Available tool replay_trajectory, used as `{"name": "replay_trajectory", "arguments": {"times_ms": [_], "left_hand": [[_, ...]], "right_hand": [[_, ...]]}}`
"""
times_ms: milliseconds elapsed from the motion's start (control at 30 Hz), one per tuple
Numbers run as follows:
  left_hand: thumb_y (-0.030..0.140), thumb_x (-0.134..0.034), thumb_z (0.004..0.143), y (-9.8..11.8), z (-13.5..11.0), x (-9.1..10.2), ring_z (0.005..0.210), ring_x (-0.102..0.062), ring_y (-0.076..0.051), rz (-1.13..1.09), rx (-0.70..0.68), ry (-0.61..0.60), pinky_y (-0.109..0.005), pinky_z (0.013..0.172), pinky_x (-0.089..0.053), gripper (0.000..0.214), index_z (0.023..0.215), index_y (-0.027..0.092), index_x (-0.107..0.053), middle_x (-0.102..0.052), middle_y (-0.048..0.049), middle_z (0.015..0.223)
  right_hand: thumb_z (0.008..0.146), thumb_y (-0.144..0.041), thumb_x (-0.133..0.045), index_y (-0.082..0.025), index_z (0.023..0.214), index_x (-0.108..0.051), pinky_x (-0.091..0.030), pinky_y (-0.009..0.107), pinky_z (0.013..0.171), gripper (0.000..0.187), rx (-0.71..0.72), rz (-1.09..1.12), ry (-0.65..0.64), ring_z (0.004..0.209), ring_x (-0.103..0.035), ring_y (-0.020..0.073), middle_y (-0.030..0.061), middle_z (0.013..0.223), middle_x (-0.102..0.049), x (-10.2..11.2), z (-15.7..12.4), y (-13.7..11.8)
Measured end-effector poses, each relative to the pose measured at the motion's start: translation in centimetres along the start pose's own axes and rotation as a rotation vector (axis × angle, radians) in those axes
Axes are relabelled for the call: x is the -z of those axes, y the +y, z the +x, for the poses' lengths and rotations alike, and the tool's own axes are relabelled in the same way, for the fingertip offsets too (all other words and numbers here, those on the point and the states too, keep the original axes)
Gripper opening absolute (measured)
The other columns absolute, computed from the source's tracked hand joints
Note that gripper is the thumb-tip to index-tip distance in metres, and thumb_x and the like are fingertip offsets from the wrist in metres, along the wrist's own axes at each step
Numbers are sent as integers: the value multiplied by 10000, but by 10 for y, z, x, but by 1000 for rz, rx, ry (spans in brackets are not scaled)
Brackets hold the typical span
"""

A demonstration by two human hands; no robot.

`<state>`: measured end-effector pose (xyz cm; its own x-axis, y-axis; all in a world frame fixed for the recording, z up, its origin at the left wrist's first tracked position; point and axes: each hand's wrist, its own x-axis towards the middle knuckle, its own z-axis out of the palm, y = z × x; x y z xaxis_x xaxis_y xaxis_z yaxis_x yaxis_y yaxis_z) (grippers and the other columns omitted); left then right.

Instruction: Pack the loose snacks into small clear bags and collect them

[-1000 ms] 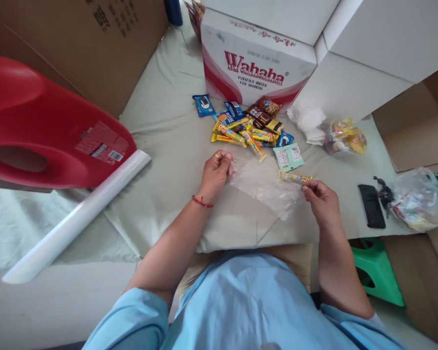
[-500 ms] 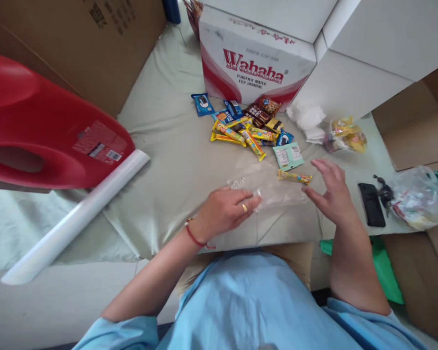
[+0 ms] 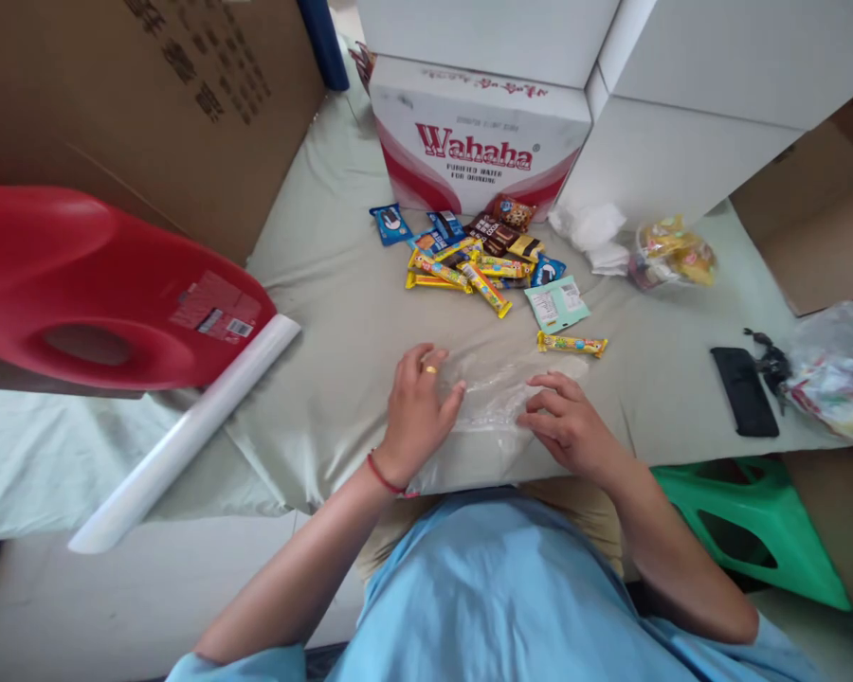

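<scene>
A half-open, seemingly empty left hand [image 3: 424, 407] and loosely curled right hand [image 3: 563, 419], grip unclear, flank the clear plastic [image 3: 487, 407]: probably light, limp, slippery, best pinched by an edge.

– What is obscured along the near edge of the cloth-covered table [image 3: 327, 379]?
– A clear plastic bag [image 3: 484, 407], its outline faint, partly covered by the left hand [image 3: 426, 398] and right hand [image 3: 565, 421]; whether the right hand pinches it cannot be told
– And toward the far edge?
– Heaped snacks [image 3: 484, 287] overlap, hiding those beneath; fine print on a mint-green packet [image 3: 555, 303] is too small to read
– The sides?
– A red jug [image 3: 135, 265] is cut off at left, a filled carrier bag [image 3: 839, 374] at right; the table's near edge hides part of a green stool [image 3: 796, 530]
</scene>
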<state>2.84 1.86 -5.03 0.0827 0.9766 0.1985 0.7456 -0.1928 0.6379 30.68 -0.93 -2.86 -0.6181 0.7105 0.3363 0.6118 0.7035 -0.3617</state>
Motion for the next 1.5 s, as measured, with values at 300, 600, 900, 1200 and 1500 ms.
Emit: {"name": "replay_trajectory", "arguments": {"times_ms": [300,600,900,1200,1500], "left_hand": [[348,-733,907,9,43,-23,1221,-637,-368,186,-37,-372,-557,1108,-482,251,1089,178,-761,-742,-148,1119],[494,-504,1056,-17,20,17,536,-554,-129,-364,238,127,-260,572,-435,266,940,254,-509,-600,55,671],[412,-686,877,-51,-30,40,813,-676,-234,40,374,181,-415,794,-576,394,1194,196,-597,-670,-73,1022],[186,-523,1050,1,-4,47,1317,-659,-270,361,-449,-102,-485,1149,-428,293,1233,259,-741,-797,-81,1244],[433,-390,1104,-27,5,-2,1645,-370,-348,406,-135,-338,-749,1308,-178,593,1671,274,-456,-348,-144,1783]], "right_hand": [[990,-68,-611,-244,1076,-771,-549,522,1111,253,-65,2,16,1318,-620,301,64,999,-740,-10,-44,-18],[949,-2,-590,-277,1116,-796,-564,518,1123,382,-199,-40,82,1336,-620,288,72,1060,-773,-17,-84,-13],[935,14,-578,-282,1060,-826,-613,481,1029,406,-168,-10,131,1321,-610,289,59,1089,-798,-26,-65,22],[962,-25,-582,-304,1029,-834,-597,502,1043,381,-197,20,165,1340,-596,281,53,1078,-803,-18,-64,31],[919,-57,-563,-325,1070,-825,-620,589,953,404,-399,-14,219,1179,-686,327,65,1040,-802,4,-115,39]]}}
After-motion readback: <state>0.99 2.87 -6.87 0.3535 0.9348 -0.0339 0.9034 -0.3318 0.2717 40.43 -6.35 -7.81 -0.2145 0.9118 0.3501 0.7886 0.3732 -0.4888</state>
